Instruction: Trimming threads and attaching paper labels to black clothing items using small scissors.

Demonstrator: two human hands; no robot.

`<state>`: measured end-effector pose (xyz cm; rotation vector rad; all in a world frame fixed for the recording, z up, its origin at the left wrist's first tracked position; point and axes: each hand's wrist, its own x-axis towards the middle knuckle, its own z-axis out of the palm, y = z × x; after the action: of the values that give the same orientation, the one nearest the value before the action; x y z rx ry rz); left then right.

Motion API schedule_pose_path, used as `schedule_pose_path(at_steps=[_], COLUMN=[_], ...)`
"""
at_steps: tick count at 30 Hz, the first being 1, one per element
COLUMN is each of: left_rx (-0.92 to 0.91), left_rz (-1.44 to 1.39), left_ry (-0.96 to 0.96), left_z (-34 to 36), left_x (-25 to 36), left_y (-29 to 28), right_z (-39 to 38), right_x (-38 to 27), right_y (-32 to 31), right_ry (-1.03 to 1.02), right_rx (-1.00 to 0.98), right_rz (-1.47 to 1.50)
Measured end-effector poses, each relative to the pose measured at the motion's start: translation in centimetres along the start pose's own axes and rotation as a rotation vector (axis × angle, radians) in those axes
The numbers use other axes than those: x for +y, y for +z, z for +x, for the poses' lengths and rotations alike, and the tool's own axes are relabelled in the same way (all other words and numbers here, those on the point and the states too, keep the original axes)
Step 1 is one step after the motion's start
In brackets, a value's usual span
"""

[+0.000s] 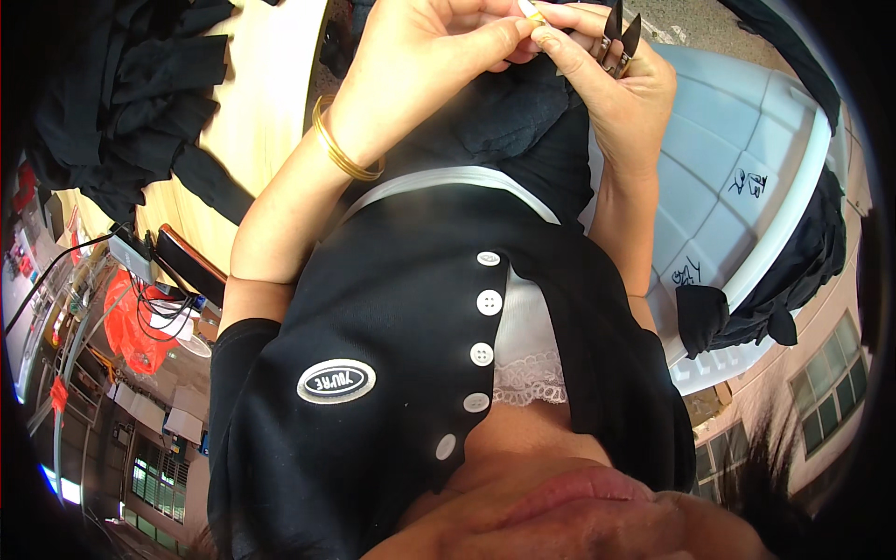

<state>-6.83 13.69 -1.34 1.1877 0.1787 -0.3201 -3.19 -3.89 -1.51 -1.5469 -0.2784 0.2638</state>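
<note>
Head view: your left hand [420, 42] and right hand [621, 93] are together at the top edge, fingertips meeting on a small white-and-yellow piece [533, 13]. Left thumb and finger pinch it from one side, right thumb from the other. It's up above the dark cloth [523, 117] at your lap, partly hidden by fingers (can't tell what it is, or whether thread is on it).

Right hand also has the snips [631, 35] lodged in its fingers, dark blades sticking up past the knuckles. Grip on the handles is mostly covered.

Handling, my read: piece is very light, easy to drop, probably smooth. Can't judge stiffness from here. Pinch by the edges with fingertip pads, light pressure, one hand per side. Snips: stiff, light, sharp at the tips; hold low on the handles, points away from the left fingers. Dark cloth looks soft and limp, so take it by an edge and keep it taut, clear of the blades.
</note>
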Motion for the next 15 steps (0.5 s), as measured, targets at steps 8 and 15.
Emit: schedule_pose_path(at_steps=[8,15], left_rx=[0.040,0.083], left_rz=[0.330,0.595], left_ry=[0.158,0.254], left_z=[-0.4,-0.4], left_x=[0.9,1.7], left_y=[1.3,1.9], right_z=[-0.7,1.1], right_x=[0.7,4.4], right_y=[-0.8,0.6], right_ry=[0.043,-0.452], right_rx=[0.053,-0.048], right_rz=[-0.099,0.646])
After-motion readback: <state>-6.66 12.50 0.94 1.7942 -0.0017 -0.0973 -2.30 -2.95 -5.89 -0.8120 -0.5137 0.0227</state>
